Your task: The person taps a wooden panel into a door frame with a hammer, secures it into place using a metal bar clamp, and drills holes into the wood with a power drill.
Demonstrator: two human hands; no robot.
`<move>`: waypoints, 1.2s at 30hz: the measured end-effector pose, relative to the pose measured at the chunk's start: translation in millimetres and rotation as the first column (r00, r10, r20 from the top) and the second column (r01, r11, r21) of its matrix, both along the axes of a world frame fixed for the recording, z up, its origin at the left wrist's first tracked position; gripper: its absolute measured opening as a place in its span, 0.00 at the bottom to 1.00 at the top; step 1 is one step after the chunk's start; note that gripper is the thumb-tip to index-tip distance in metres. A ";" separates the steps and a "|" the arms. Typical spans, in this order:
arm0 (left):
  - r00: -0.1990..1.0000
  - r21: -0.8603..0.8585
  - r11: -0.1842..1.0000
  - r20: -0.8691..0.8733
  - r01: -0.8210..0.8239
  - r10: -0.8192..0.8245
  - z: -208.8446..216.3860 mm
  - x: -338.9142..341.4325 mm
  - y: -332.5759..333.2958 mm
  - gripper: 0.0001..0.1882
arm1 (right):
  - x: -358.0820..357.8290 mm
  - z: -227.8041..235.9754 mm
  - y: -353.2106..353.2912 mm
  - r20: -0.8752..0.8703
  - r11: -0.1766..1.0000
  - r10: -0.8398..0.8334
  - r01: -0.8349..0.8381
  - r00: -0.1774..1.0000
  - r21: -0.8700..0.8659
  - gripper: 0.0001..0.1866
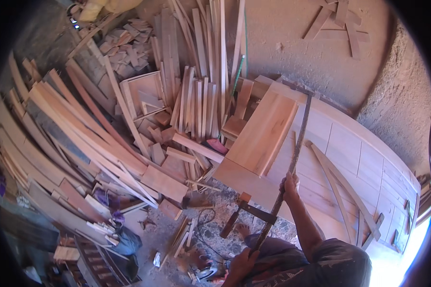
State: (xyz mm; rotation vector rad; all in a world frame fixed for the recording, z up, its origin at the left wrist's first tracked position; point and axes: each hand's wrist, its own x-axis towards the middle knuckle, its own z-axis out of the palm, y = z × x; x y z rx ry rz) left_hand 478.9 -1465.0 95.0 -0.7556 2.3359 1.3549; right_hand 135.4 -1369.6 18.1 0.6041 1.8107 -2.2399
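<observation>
A long metal bar clamp slants from near my body to the far edge of the wooden panel table. My right hand is wrapped around the bar near its middle. Lower down, my left hand is closed around the near end. Between the hands, the clamp's sliding jaw sticks out to the left, with a screw handle hanging from it and a small wood block at its tip. Left of the bar, a smooth wooden board lies on the large panelled wooden surface.
Thin curved strips lie on the panel to the right. Long stacked planks fill the left side, and upright sticks lean at the back. A cable and offcuts lie on the speckled floor near my feet.
</observation>
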 end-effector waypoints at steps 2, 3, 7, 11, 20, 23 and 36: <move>0.999 0.022 0.999 -0.004 0.046 -0.046 -8.8 -9.6 -22.6 0.25 | -8.8 -9.4 -13.9 0.019 1.000 -0.014 0.014 1.000 0.008 0.14; 0.997 0.039 0.997 -0.006 0.072 -0.072 -8.6 -17.7 -32.6 0.24 | -13.0 -12.5 -20.7 0.032 1.000 -0.022 0.021 0.999 0.008 0.13; 0.976 0.165 0.965 0.038 0.206 -0.214 -18.4 -46.7 -76.7 0.23 | -29.2 -32.3 -38.9 0.012 1.000 -0.031 0.030 0.999 0.007 0.13; 0.956 0.185 0.941 0.016 0.284 -0.292 -58.1 -53.3 -99.0 0.23 | -34.0 -40.1 -51.1 0.061 0.993 -0.037 0.031 0.997 0.110 0.14; 0.928 0.361 0.860 -0.050 0.362 -0.369 -89.0 -59.7 -123.9 0.20 | -23.8 -85.5 -41.6 -0.076 0.787 -0.011 0.055 0.997 0.615 0.17; 0.940 0.482 0.818 -0.036 0.313 -0.338 -94.1 -62.9 -131.3 0.19 | -11.2 -80.0 -45.9 -0.040 0.643 0.112 -0.041 0.993 0.765 0.22; 0.953 0.628 0.755 0.067 0.189 -0.294 -139.5 -46.2 -112.9 0.20 | 29.3 -21.6 -72.2 0.115 0.169 0.214 -0.152 0.970 0.974 0.37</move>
